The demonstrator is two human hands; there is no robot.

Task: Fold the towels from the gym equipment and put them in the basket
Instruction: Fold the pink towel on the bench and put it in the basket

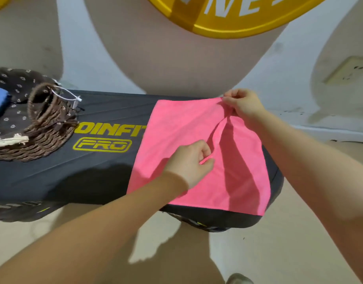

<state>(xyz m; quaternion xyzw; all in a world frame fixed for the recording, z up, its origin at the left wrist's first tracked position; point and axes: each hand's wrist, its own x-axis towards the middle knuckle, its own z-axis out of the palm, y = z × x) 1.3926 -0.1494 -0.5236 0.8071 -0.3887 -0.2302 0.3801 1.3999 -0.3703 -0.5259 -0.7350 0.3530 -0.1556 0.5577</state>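
Pink towel [176,128]: plain, smooth, partly folded, lying flat on black worktop [106,111]; long axis runs near-to-far. L hand [189,160] pinches raised edge fold; R hand [243,105] pinches far corner. Basket [47,130] well left of L hand.

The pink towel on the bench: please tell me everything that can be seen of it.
The pink towel is plain bright pink cloth, thin and smooth-looking, with no pattern. It lies spread across the right end of the black bench, its near edge hanging slightly over the side. A raised ridge runs through its middle, where both hands pinch it: the left hand nearer the person, the right hand at the far corner. It is not yet folded flat.
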